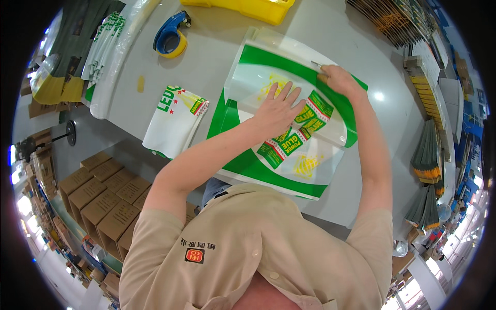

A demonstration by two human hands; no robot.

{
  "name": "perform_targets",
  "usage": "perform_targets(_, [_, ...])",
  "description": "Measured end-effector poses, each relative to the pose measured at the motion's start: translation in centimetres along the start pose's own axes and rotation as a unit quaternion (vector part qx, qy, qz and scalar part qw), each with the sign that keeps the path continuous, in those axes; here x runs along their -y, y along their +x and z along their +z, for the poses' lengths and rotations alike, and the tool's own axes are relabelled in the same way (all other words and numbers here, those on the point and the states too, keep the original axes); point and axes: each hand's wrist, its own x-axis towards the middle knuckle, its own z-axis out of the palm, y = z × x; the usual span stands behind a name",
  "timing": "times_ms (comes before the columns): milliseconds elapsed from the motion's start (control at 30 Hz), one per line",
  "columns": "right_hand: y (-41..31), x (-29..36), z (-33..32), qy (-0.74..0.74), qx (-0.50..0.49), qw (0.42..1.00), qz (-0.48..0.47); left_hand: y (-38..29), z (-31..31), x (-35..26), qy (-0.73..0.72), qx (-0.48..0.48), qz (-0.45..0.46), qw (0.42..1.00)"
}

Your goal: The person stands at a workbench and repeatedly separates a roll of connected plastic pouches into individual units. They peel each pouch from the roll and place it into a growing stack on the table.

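Observation:
Flat on the table before me lies a large printed plastic sheet (267, 176), green and white with yellow prints and bold lettering. It may be a bag or several layers; I cannot tell. My left hand (279, 112) presses palm down on its middle, fingers spread. At the sheet's far right part, my right hand (341, 80) is curled around a thin metal tool (317, 63). Only the tool's tip shows; the rest is hidden in the fist. Left of the sheet rests a folded printed plastic piece (170, 128), white with green lettering.
A blue tape dispenser (170, 38) and a yellow plastic bin (248, 9) stand farther back. Rolled clear film (116, 69) runs along the left edge. Bundled dark pieces (387, 19) line the right side. Cardboard cartons (104, 193) stand below, left of me.

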Motion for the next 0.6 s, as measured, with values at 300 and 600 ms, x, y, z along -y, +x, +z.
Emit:
perform_targets(300, [-1.0,2.2,2.0,0.013,-0.279,0.96,-0.001,1.0,4.3,2.4,0.095,0.062,-0.023,0.993])
perform_targets(600, [-8.9,3.7,6.5,0.122,-0.205,0.97,-0.043,2.7,-0.2,1.5,-0.004,-0.182,0.001,0.983])
